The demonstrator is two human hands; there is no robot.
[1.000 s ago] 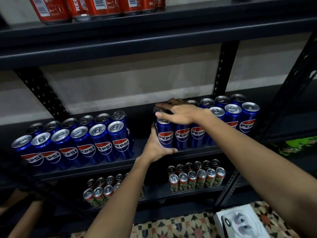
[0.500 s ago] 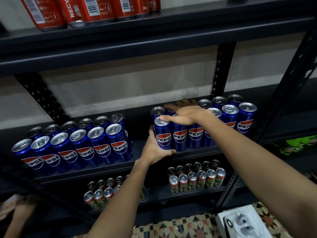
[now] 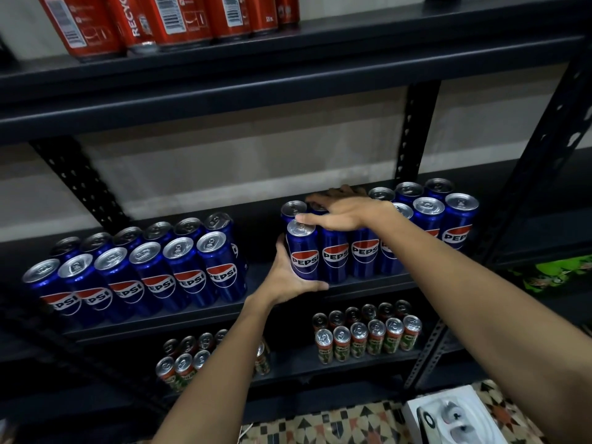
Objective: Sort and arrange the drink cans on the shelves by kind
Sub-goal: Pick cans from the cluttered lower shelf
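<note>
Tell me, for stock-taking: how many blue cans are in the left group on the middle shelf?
12 blue cans: six in front, six behind; none seems hidden.

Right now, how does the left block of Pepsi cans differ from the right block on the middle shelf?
The left block of Pepsi cans stands untouched; the right block has both hands on it: the left hand cups its end can, the right hand lies flat over the can tops. The left block sits lower in view than the right block. Both are blue Pepsi cans, upright, in two rows, on the same dark shelf.
</note>
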